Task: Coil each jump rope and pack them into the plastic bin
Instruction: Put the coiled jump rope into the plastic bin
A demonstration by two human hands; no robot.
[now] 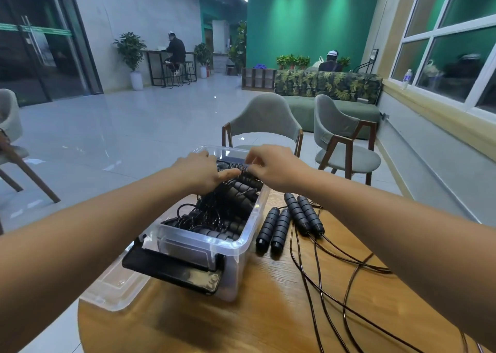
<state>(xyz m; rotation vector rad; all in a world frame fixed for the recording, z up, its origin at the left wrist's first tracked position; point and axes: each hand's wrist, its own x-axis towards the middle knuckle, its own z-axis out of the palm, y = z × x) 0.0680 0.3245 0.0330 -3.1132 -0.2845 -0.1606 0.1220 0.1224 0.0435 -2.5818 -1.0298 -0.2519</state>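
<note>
So, nearly done: the bin (236, 261) is packed with coiled ropes (214, 210). At its 12 o'clock end the right hand (271, 164) pinches one. The left hand (198, 170) rests alongside, fingers hidden, can't tell. Two loose ropes (279, 229) at 3 o'clock need coiling.

Clear plastic bin (243, 248) on wooden table (255, 323), filled with coiled jump ropes (214, 213); left hand (200, 171) and right hand (271, 166) grip the ropes at its far end. Two uncoiled ropes (279, 227) lie just beside it.
</note>
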